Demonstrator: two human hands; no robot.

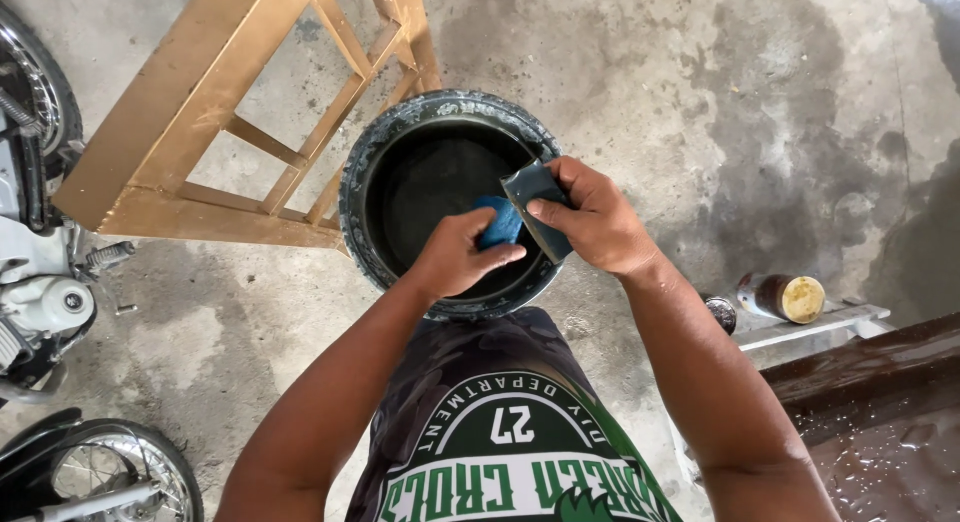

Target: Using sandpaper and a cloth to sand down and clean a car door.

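The person stands over a round black tub [372, 187] that sits on the concrete floor [700, 102], and both hands meet above its near rim. The left hand [460, 252] is closed on a blue sponge [498, 222], the fingers curled over its top so that only its far end shows. The right hand [595, 217] is clamped on a dark flat sheet [530, 187], thumb on the upper face and fingers beneath, with the sheet tilted and its free corner pointing toward the tub's middle. Sponge and sheet touch; the sponge lies against the sheet's left edge. Both are above the inside of the tub, near its front right wall. The tub's inside looks dark and glossy; whether it holds liquid cannot be told. Its rim is smeared with pale marks.

Left of the tub and touching its rim stands a gold-painted wooden frame [200, 112], lying at a slant. Farther left of the tub, at the edge of the view, are parts of a motorcycle [40, 282], with a spoked wheel [110, 472] below it. To the right of the tub, well apart, a tin with a yellowish lid [785, 297] lies on its side on a pale ledge [810, 327], beside a wet brown panel [880, 412].
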